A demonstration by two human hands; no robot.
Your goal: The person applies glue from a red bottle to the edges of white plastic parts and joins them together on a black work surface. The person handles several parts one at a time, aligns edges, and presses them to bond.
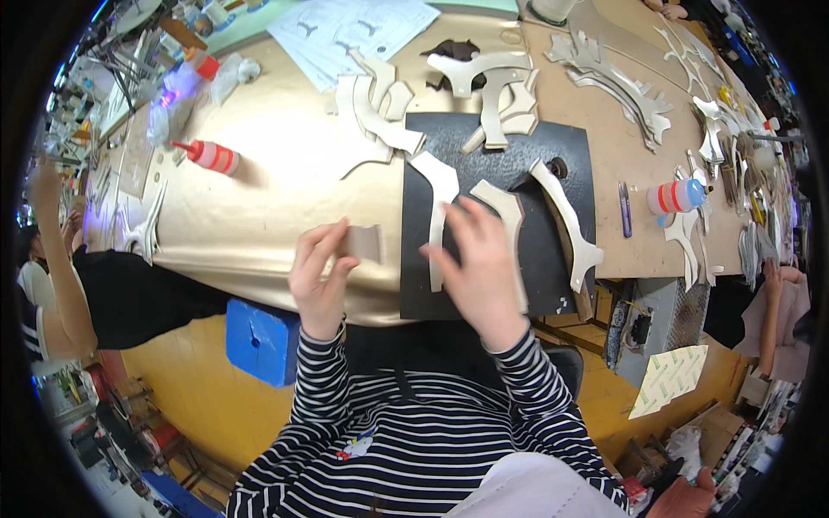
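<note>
Head view: a person in a striped top (423,423) is working at a table, and the black mat (416,250) is lying in front of them.
Left hand: just left of the mat, the left hand (318,272) is pinching a small grey-brown piece (366,244) by one edge, fingers and thumb nearly meeting, the far edge sticking out free.
Right hand: over the mat, the right hand (479,268) is spreading its fingers wide and gripping nothing that I'm seeing; it is blurring, so I cannot tell whether the fingertips are touching the white piece beneath.
White piece: the curved white piece (439,177) is lying along the mat's left side, its upper end pointing away from the person.
Handling: I'm judging that an edge pinch is suiting the small piece, since it is keeping the broad face clear; squeezing harder would be risking a bend.
Steadying: pressing the white piece flat near its middle, rather than at its tip, is looking the safer way of stopping it from swinging on the mat.
Neighbours: a second curved piece (505,207) is lying close by on the mat, so a low wrist is likely to be nudging it.
Bottle: the red-capped bottle (213,157) is resting well left of the mat, out of elbow's way.
</note>
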